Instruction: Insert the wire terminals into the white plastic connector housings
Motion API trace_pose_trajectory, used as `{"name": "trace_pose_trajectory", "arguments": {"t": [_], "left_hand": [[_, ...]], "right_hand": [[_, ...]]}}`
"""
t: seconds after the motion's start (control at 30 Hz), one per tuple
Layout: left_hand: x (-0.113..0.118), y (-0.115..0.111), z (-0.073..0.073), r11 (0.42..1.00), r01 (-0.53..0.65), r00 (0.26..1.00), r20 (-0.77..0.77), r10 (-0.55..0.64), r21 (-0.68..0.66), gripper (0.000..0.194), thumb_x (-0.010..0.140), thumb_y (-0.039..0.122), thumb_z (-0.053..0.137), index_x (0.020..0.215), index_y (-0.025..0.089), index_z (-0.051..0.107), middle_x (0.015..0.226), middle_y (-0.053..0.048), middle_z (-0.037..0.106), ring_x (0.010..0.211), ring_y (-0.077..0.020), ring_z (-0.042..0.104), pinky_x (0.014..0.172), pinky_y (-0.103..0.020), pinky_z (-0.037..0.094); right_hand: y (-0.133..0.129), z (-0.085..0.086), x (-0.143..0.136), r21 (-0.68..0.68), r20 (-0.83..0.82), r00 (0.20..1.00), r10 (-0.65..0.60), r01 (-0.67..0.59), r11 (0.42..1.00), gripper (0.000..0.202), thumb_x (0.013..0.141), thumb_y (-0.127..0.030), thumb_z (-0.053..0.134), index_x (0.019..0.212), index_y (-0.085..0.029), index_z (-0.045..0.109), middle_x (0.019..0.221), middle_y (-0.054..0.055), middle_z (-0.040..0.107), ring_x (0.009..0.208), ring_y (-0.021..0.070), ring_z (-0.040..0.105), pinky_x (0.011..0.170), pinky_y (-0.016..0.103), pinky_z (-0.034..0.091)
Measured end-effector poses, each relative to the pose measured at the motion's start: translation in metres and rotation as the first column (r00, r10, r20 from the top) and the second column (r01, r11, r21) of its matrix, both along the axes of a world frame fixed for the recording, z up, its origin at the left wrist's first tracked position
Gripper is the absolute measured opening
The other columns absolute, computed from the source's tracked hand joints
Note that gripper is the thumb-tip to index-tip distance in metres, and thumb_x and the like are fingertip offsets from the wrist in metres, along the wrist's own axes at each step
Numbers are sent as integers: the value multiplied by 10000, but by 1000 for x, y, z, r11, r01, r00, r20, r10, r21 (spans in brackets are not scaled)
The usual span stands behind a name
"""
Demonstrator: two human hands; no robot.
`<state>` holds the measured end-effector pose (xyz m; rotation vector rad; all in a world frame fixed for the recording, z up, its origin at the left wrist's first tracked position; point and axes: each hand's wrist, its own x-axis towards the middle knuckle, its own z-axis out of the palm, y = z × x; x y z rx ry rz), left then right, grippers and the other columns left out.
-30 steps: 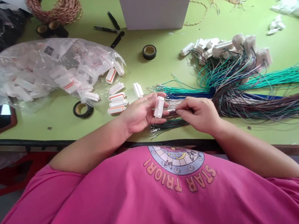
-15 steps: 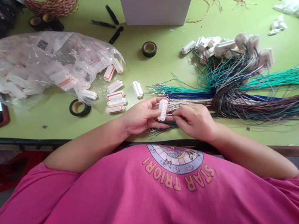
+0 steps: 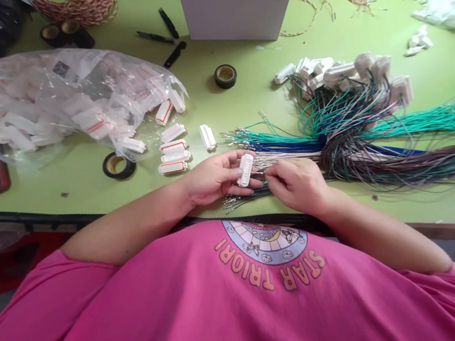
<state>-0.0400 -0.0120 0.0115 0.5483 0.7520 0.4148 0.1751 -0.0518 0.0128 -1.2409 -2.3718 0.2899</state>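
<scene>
a green worktable (image 3: 241, 98) runs across the view, strewn with wire and plastic parts. the left hand (image 3: 211, 180) pinches a white connector housing (image 3: 245, 170) between thumb and fingertips, held just above the table's near edge. the right hand (image 3: 297, 184) is closed in a fine pinch on a thin wire, its tip right at the housing's face, drawn from the wire bundle (image 3: 362, 142) lying alongside. to seat it well, it seems best to hold the housing steady, line the terminal square to its cavity, and push straight. spare housings (image 3: 173, 156) lie near the clear bag (image 3: 58, 100).
</scene>
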Motion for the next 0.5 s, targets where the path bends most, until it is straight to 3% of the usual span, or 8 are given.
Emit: {"name": "trace_pose_trajectory", "arguments": {"t": [0.17,0.27,0.33,0.4,0.47,0.5], "left_hand": [[3,-2,-2,997,4,1000,5,-5,78,395,798,108,666,1167,179,545,1022,-87,680,865,-212,742,690,-283,598],[-1,-2,7,943,-85,992,-58,109,321,411,785,196,709,1165,200,554,938,-59,655,806,-192,722,643,-278,573],[-12,2,25,798,-128,963,-120,243,589,444,762,250,753,1168,218,577,972,-53,640,816,-154,683,685,-267,557],[-31,13,56,538,-113,893,-152,425,835,460,785,344,743,1200,240,574,1030,-51,633,828,-128,640,715,-264,534],[-57,34,99,253,31,761,-187,621,967,469,849,434,669,1260,257,526,1118,-56,633,929,-144,619,744,-279,509],[-71,50,124,145,151,698,-209,685,978,481,902,493,584,1309,264,469,1188,-61,616,1006,-155,600,761,-288,497]], "right_hand": [[2,-2,4,41,-60,998,-34,37,998,237,888,-211,464,702,-196,609,593,23,638,549,132,559,574,258,388],[4,-4,5,26,-111,992,-59,62,998,207,872,-199,486,690,-213,583,571,4,626,504,130,551,530,254,392],[6,-4,5,-5,-151,987,-52,52,999,194,870,-194,481,703,-225,576,598,5,647,514,140,580,533,258,426],[7,-4,5,-18,-171,984,-41,38,999,189,868,-196,479,704,-234,566,601,5,650,509,151,592,521,267,441],[7,-3,4,-7,-183,983,-31,30,1000,188,870,-204,479,704,-237,560,588,6,644,494,160,594,504,275,446],[7,-3,3,1,-190,981,-27,27,1000,189,874,-210,477,707,-238,559,584,8,643,491,165,597,498,280,451]]}}
